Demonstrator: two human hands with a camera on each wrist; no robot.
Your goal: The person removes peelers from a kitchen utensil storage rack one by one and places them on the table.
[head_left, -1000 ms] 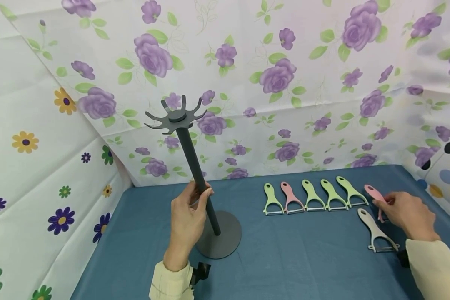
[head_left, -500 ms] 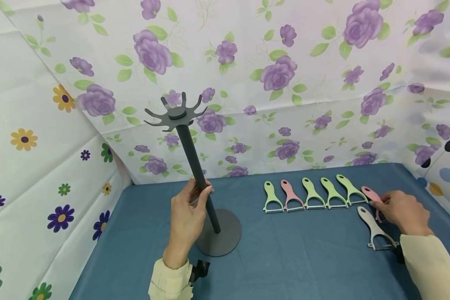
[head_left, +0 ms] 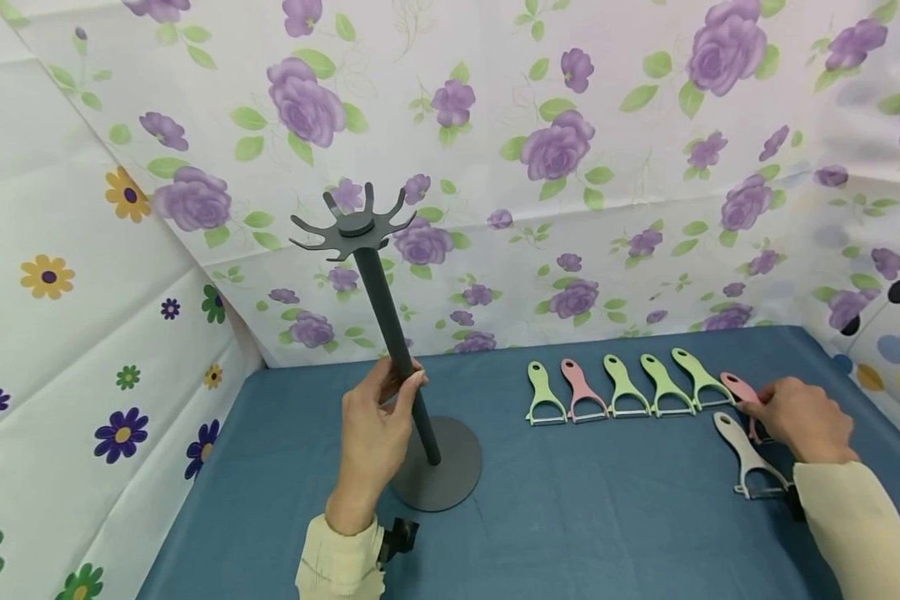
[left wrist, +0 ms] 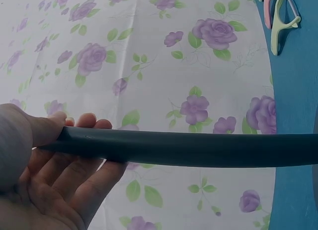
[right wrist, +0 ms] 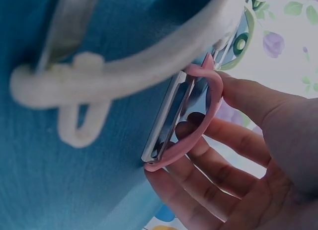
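Observation:
My left hand (head_left: 373, 437) holds the pole of a dark grey utensil stand (head_left: 381, 304) between thumb and fingers. The stand rises from a round base and has a ring of hooks on top. At the right, my right hand (head_left: 806, 419) grips a pink peeler (head_left: 738, 387); the right wrist view shows thumb and fingers around its pink frame (right wrist: 216, 93), blade side near the cloth. Beside it lies an off-white peeler (head_left: 737, 435), large in the right wrist view's foreground. The fingers partly hide the pink peeler in the head view.
Left of the pink peeler, several peelers lie in a row: a green peeler (head_left: 540, 383), another pink peeler (head_left: 577, 381) and more green ones. Blue cloth (head_left: 570, 508) covers the table. A flowered sheet (head_left: 495, 275) hangs behind it, with further patterned sheets at both sides.
My right hand has brought the pink peeler slightly left, closer to the end of the row. The left hand keeps its hold on the pole, and the stand stays in place.

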